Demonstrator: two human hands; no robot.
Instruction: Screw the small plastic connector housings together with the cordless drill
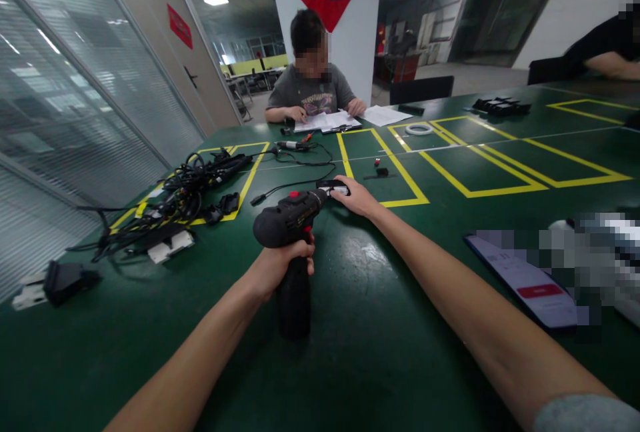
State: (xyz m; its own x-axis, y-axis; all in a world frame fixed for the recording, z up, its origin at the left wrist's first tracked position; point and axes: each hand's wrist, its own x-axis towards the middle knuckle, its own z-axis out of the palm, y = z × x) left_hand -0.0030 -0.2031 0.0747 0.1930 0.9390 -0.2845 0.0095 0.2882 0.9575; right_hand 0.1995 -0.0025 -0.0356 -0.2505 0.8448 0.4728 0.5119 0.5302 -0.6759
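Observation:
My left hand [290, 262] is wrapped round the grip of a black cordless drill [287, 222] with red buttons. The drill's nose points forward and to the right, and its base is low over the green table. At the drill's tip, my right hand [354, 197] has its fingers closed on a small black and white part [334, 187]. Whether the bit touches that part I cannot tell, as the chuck and fingers cover the spot. A thin black cable with a plug [258, 200] lies just beyond the drill.
Tangled black cables [200, 179] and black-and-white parts [171, 245] lie at the left. Yellow tape [407, 204] marks rectangles on the table. A phone [525, 279] lies at the right, and a tape roll [419, 129] farther back. A person [315, 85] sits opposite with papers [327, 121].

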